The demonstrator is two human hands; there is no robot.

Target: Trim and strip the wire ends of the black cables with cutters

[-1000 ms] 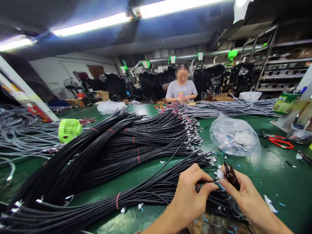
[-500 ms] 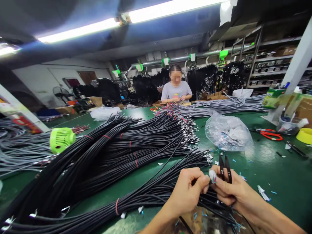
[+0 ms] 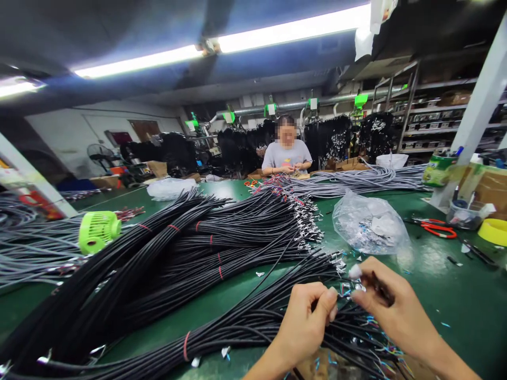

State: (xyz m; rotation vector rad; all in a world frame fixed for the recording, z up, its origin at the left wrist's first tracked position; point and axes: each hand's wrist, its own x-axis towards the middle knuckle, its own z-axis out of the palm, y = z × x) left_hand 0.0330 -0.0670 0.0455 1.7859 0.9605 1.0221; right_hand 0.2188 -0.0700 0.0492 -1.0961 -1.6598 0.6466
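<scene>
My left hand [image 3: 307, 322] is closed in a pinch on a thin black cable's end, with fine coloured wires sticking out to the right of the fingertips. Just right of it, my right hand [image 3: 396, 303] curls around dark thread snips [image 3: 379, 289], which are blurred and partly hidden by the fingers. A white covering [image 3: 355, 272] shows at one of its fingertips. Below both hands, a bundle of black cables [image 3: 229, 330] bound with a pink band runs left, its stripped ends fanning out at the right.
Larger tied black cable bundles [image 3: 166, 253] cover the left of the green table [image 3: 443, 295]. Beyond my hands sits a clear bag of scraps [image 3: 372, 224]. Red-handled pliers [image 3: 438, 229], a yellow ring [image 3: 494, 231] and a green fan [image 3: 99, 231] lie about. A co-worker [image 3: 288, 153] sits opposite.
My right hand has drawn slightly away from the left and turned, and the snips' blades no longer point upward. More coloured wire shows between the hands. My left hand keeps its pinch.
</scene>
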